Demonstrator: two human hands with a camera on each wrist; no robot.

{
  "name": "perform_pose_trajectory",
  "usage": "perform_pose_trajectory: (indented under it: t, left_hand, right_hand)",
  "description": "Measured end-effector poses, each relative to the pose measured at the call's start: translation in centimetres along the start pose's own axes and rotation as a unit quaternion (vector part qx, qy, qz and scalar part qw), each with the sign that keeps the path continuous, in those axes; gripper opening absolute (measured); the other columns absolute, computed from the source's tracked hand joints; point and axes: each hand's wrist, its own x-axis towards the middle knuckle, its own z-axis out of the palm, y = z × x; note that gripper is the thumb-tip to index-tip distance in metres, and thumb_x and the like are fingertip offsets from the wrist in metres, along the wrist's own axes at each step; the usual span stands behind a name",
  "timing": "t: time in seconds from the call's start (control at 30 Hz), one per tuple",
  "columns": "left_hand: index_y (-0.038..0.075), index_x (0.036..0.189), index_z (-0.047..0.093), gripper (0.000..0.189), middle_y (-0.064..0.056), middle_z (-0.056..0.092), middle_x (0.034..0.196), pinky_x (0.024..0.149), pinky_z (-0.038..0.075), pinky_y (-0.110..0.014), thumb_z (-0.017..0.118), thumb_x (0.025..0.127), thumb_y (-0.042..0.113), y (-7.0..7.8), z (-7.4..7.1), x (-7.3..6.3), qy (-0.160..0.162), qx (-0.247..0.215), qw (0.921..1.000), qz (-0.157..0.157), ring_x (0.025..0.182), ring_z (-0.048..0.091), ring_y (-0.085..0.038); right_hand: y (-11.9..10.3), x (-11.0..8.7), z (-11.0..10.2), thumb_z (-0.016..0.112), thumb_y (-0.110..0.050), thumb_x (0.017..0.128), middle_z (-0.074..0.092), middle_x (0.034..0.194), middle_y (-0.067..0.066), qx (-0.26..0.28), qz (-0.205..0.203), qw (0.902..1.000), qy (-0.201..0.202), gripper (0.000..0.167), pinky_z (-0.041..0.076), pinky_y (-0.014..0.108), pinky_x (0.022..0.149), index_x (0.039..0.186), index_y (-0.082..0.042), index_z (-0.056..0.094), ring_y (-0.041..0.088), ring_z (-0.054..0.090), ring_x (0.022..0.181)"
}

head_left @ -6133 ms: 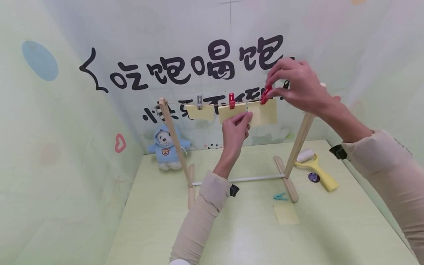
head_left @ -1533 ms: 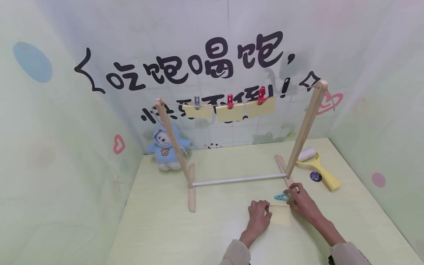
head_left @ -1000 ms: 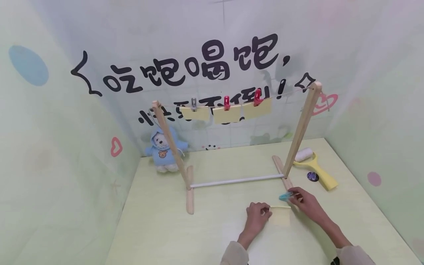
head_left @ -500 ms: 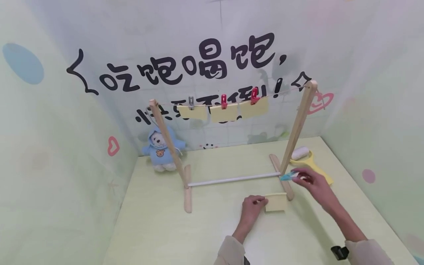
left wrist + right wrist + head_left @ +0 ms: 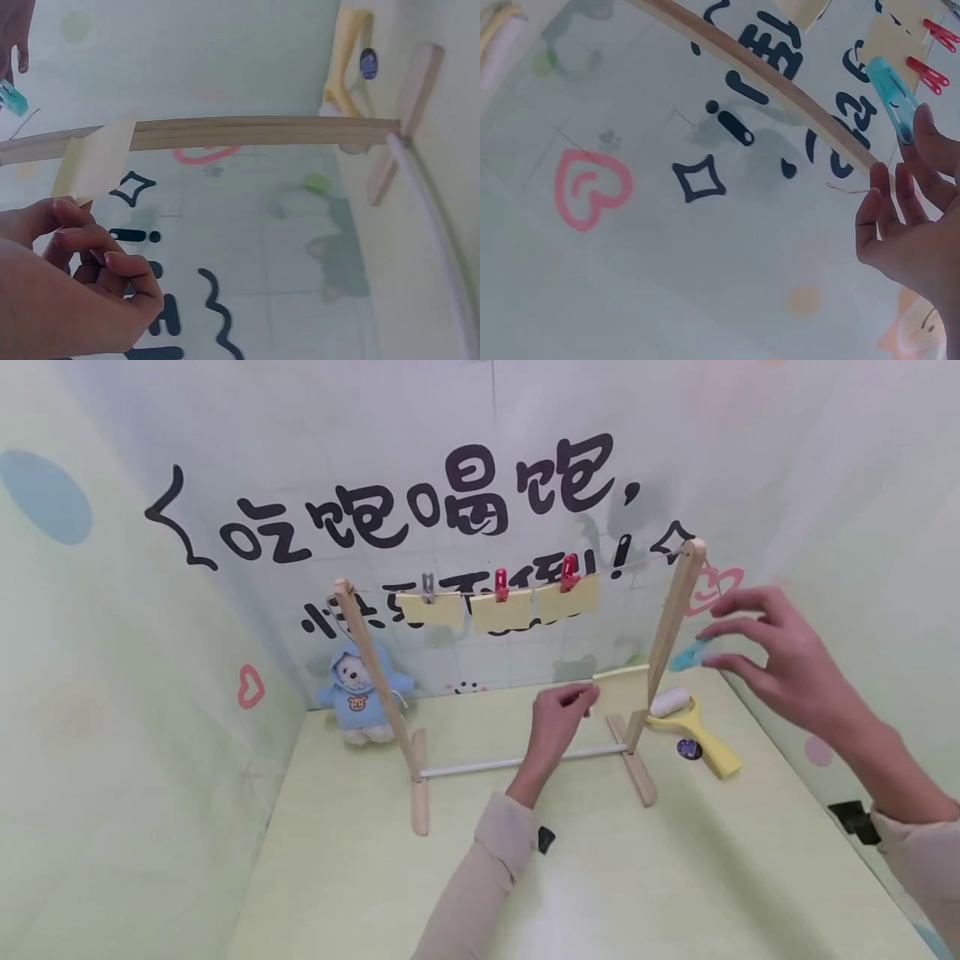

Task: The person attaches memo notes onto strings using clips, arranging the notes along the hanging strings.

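My left hand [image 5: 555, 722] pinches a pale yellow paper note [image 5: 621, 687] by its left edge, in front of the rack's right post. To the right of that post, my right hand [image 5: 787, 668] holds a light blue clothespin [image 5: 686, 656] between thumb and fingers; the right wrist view shows this clothespin [image 5: 891, 94] pinched at one end. A thin string [image 5: 626, 562] runs between the wooden posts. Three yellow notes hang from it, the left under a grey clothespin [image 5: 428, 587], the middle and right under a red clothespin [image 5: 501, 585] each.
The wooden rack's right post [image 5: 675, 610] stands between note and blue clothespin. A white rod [image 5: 480, 767] joins its feet. Behind the left post sits a plush toy [image 5: 363, 697] in blue. A yellow-handled lint roller [image 5: 705, 739] and a dark round disc [image 5: 689, 748] lie at the right.
From the tabletop, my left hand has picked up the note and my right hand the blue clothespin. Both have risen toward the string, the right hand also moving rightward.
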Motion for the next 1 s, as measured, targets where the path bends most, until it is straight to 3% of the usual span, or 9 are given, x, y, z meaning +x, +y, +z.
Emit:
perform_pose_trajectory:
  t: [0.07,0.17,0.27,0.33,0.43,0.5,0.6,0.7,1.0]
  left_hand:
    - [0.003,0.112,0.085,0.023,-0.004,0.071,0.076,0.059,0.038,-0.02,0.076,0.105,0.024,1.8,-0.1,1.0,-0.005,-0.002,0.9995,0.031,0.064,0.051,-0.005]
    - [0.001,0.113,0.084,0.023,0.002,0.066,0.072,0.059,0.036,-0.02,0.074,0.107,0.02,4.0,-0.3,2.2,-0.01,-0.01,0.9982,0.059,0.064,0.05,-0.004]
    - [0.0,0.113,0.083,0.022,0.005,0.065,0.071,0.058,0.035,-0.02,0.073,0.107,0.018,5.5,-0.3,3.0,-0.001,-0.021,0.9972,0.071,0.064,0.051,-0.004]
    - [0.0,0.114,0.083,0.022,0.006,0.064,0.071,0.058,0.036,-0.019,0.072,0.108,0.017,6.3,-0.2,3.5,0.007,-0.026,0.9967,0.077,0.064,0.051,-0.004]
    - [-0.001,0.114,0.083,0.022,0.006,0.063,0.07,0.056,0.034,-0.02,0.071,0.109,0.017,7.4,0.0,4.1,0.015,-0.033,0.9957,0.086,0.063,0.05,-0.005]
    - [-0.002,0.115,0.083,0.022,0.007,0.063,0.069,0.055,0.034,-0.019,0.07,0.109,0.016,8.1,0.1,4.5,0.019,-0.037,0.995,0.091,0.062,0.051,-0.004]
    - [-0.004,0.116,0.082,0.023,0.008,0.062,0.067,0.053,0.036,-0.017,0.07,0.109,0.016,8.8,0.3,4.9,0.025,-0.052,0.9936,0.097,0.06,0.052,-0.003]
    - [-0.007,0.116,0.08,0.024,0.007,0.062,0.065,0.053,0.039,-0.016,0.07,0.109,0.013,9.4,0.4,5.2,0.026,-0.074,0.9915,0.103,0.056,0.053,-0.003]
    - [-0.01,0.117,0.079,0.025,0.005,0.062,0.06,0.053,0.044,-0.016,0.069,0.109,0.012,10.3,0.9,5.3,0.016,-0.118,0.9877,0.101,0.049,0.053,-0.006]
  right_hand:
    - [-0.1,1.9,-0.6,0.054,-0.069,0.104,0.059,0.123,0.031,-0.022,-0.037,0.9991,0.003,0.081,0.034,0.009,0.1,0.103,0.009,0.076,-0.009,0.042,0.131]
    - [-0.3,4.4,-1.2,0.052,-0.067,0.107,0.061,0.12,0.03,-0.054,-0.075,0.9957,0.012,0.082,0.03,0.019,0.091,0.102,0.012,0.076,-0.004,0.043,0.111]
    - [-0.3,6.6,-1.8,0.05,-0.066,0.108,0.062,0.118,0.03,-0.075,-0.085,0.9934,0.014,0.084,0.026,0.027,0.092,0.103,0.015,0.075,-0.003,0.037,0.101]
    - [-0.3,7.9,-2.2,0.052,-0.064,0.106,0.061,0.117,0.031,-0.069,-0.086,0.9938,0.012,0.084,0.025,0.03,0.096,0.104,0.016,0.075,-0.007,0.037,0.106]
    - [-0.3,9.8,-2.7,0.071,-0.034,0.107,0.06,0.117,0.032,-0.069,-0.091,0.9935,0.003,0.051,0.025,0.031,0.1,0.106,0.017,0.075,-0.01,0.035,0.116]
    - [-0.3,10.9,-2.9,0.081,-0.009,0.099,0.059,0.117,0.032,-0.078,-0.09,0.9929,-0.001,0.028,0.026,0.033,0.101,0.106,0.017,0.074,-0.004,0.041,0.114]
    - [-0.4,12.3,-2.7,0.089,0.017,0.079,0.061,0.118,0.028,-0.1,-0.07,0.9925,-0.009,0.028,0.029,0.038,0.1,0.104,0.016,0.075,0.015,0.052,0.105]
    - [-0.5,13.2,-2.5,0.09,0.015,0.08,0.063,0.118,0.024,-0.113,-0.054,0.992,-0.017,0.025,0.031,0.041,0.097,0.1,0.013,0.077,0.035,0.055,0.104]
    - [-0.6,14.3,-2.0,0.092,0.013,0.079,0.064,0.115,0.02,-0.119,-0.065,0.99,-0.04,0.023,0.033,0.046,0.099,0.097,0.01,0.078,0.037,0.061,0.102]
